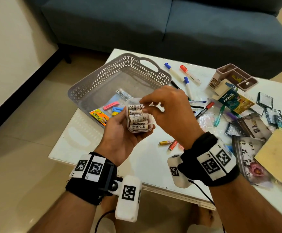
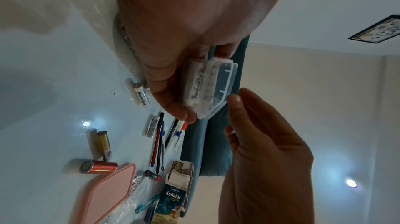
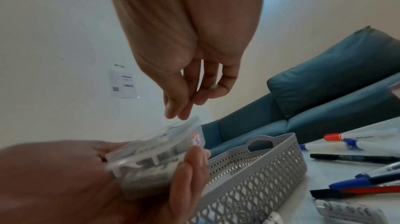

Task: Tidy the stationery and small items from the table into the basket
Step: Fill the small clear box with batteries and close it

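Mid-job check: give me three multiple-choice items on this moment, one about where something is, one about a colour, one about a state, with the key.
1. Where is the clear box of batteries?
A. in the left hand, above the table's near side
B. inside the grey basket
C. on the sofa

2. What colour is the cap of the marker lying farthest back on the table, right of the two blue-capped ones?
A. green
B. red
C. yellow

3. What state is the battery box in?
A. closed with a pink lid
B. upside down
C. open on top, with batteries showing

Key: 1 A, the head view shows the left hand gripping it beside the basket. 2 B, its cap is red. 3 C, the labels show uncovered while the right hand reaches over them.
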